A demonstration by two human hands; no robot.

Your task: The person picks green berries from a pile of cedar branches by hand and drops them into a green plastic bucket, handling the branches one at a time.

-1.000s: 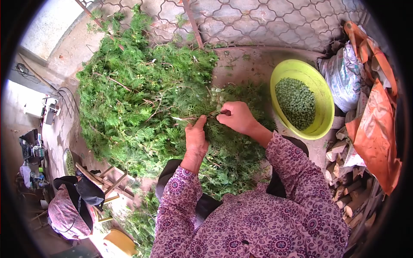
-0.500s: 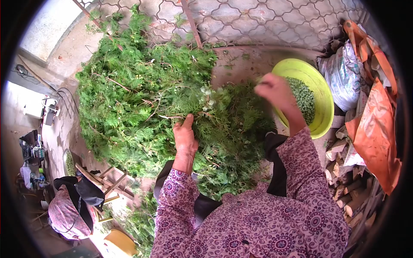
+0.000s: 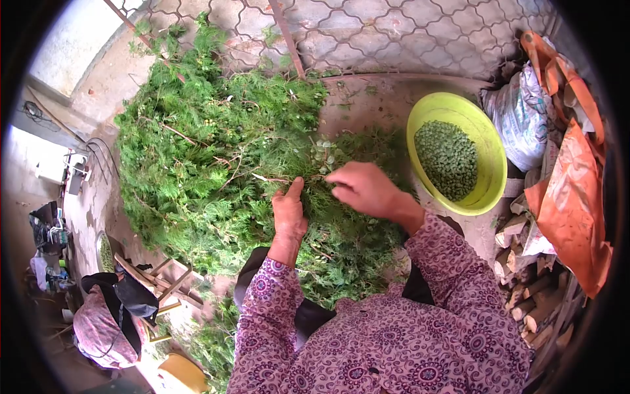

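My left hand [image 3: 288, 213] is closed on the woody stem of a leafy evergreen branch [image 3: 270, 178], its thumb lying on top. Close by on the right, my right hand [image 3: 367, 189] is at the sprigs with its fingers curled together; anything between the fingertips is too small to make out. Pale green cones [image 3: 323, 152] cluster on the twigs just above both hands. Around them spreads a large heap of cut evergreen branches [image 3: 184, 151]. A yellow-green basin [image 3: 491, 148] to the right holds many small green cones [image 3: 449, 157].
Wire mesh [image 3: 407, 39] borders the far side. At right are a white sack [image 3: 522, 118], an orange sheet [image 3: 571, 217] and stacked firewood [image 3: 541, 302]. Another person [image 3: 108, 322] is at lower left, beside a wooden stool [image 3: 167, 282] and a yellow container [image 3: 184, 373].
My right hand has moved left from the basin's edge to the branch beside my left hand. The small cones in the basin are now uncovered. My left hand keeps its hold, shifted slightly.
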